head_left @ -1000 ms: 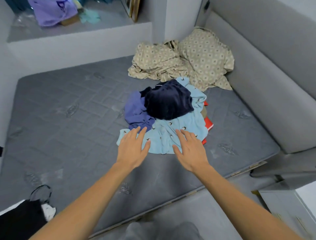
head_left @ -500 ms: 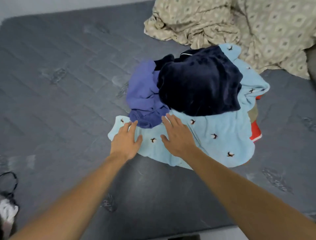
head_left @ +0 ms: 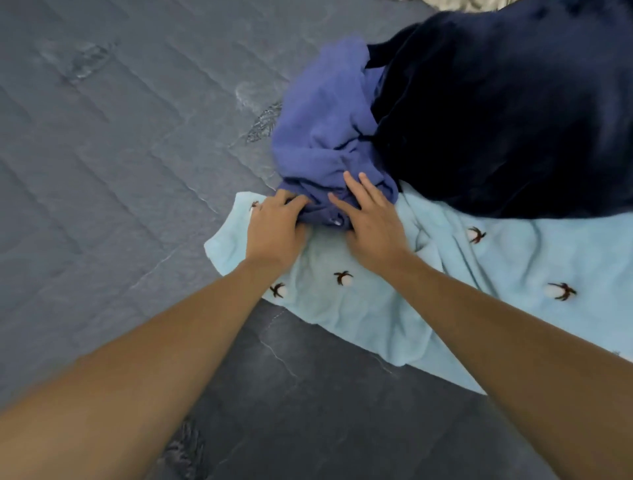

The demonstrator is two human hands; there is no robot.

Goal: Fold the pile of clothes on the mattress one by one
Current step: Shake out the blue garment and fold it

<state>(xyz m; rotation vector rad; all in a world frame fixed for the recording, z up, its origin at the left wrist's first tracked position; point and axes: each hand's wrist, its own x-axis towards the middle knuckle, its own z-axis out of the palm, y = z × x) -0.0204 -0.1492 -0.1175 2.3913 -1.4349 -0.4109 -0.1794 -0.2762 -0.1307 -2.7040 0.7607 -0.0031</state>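
The pile of clothes lies on the grey quilted mattress (head_left: pixel 120 164). A crumpled violet-blue garment (head_left: pixel 325 126) sits at the pile's left, on a light blue cloth with small bird prints (head_left: pixel 479 281). A dark navy fleece garment (head_left: pixel 507 113) covers the right of the pile. My left hand (head_left: pixel 274 229) grips the near lower edge of the violet-blue garment, fingers curled into the fabric. My right hand (head_left: pixel 371 219) lies beside it with fingers extended on the same garment's near edge.
A strip of beige patterned bedding (head_left: pixel 459 3) shows at the top edge behind the pile. Bare mattress stretches to the left and in front of the clothes.
The camera has come much closer to the pile. Both hands moved forward from the light blue cloth onto the violet-blue garment, and my left hand closed on its edge.
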